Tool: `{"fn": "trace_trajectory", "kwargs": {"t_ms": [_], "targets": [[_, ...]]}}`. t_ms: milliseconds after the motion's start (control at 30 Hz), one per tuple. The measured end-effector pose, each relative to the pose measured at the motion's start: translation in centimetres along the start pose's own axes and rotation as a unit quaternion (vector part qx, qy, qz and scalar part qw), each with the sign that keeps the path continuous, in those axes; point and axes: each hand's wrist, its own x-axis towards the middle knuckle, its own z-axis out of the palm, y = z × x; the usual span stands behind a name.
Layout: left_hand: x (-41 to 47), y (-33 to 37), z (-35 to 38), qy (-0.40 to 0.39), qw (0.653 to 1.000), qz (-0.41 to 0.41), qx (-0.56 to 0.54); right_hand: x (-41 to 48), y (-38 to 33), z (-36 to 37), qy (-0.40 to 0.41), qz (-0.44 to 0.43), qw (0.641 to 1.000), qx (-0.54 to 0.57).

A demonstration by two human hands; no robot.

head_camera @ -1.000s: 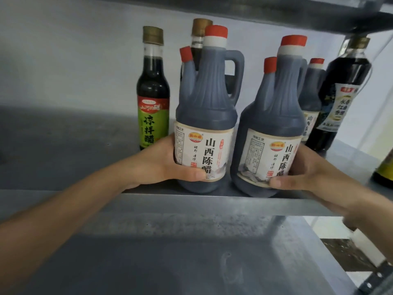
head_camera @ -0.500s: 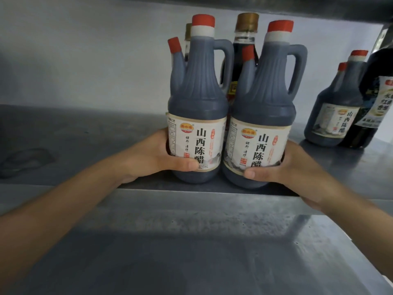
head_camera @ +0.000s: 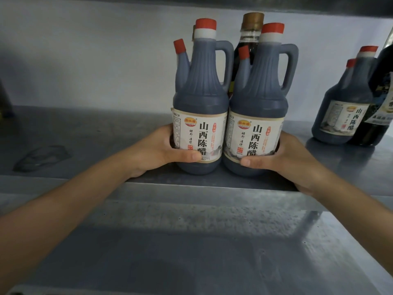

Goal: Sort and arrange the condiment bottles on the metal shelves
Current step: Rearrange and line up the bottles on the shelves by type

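Left hand (head_camera: 157, 150) wraps left jug (head_camera: 200, 92), right hand (head_camera: 285, 158) wraps right jug (head_camera: 259, 96), thumbs frontward.

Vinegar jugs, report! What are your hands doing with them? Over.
Left hand grips left vinegar jug; right hand grips right vinegar jug. Both upright, side by side, near shelf front. Gold-capped bottle close behind them.
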Motion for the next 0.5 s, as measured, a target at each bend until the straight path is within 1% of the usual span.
{"fn": "trace_trajectory", "kwargs": {"t_ms": [133, 400, 500], "targets": [[-0.2, 0.0, 0.2, 0.010, 1.000, -0.002, 0.018, -0.1, 0.2, -0.1, 0.001, -0.008, 1.000, 0.004], [-0.8, 0.7, 0.8, 0.070, 0.993, -0.028, 0.091, 0.2, 0.9, -0.4, -0.007, -0.026, 1.000, 0.008], [-2.0, 1.2, 1.9, 0.106, 0.987, -0.028, 0.117, 0.0, 1.3, -0.7, -0.022, -0.033, 0.999, -0.012]]}}
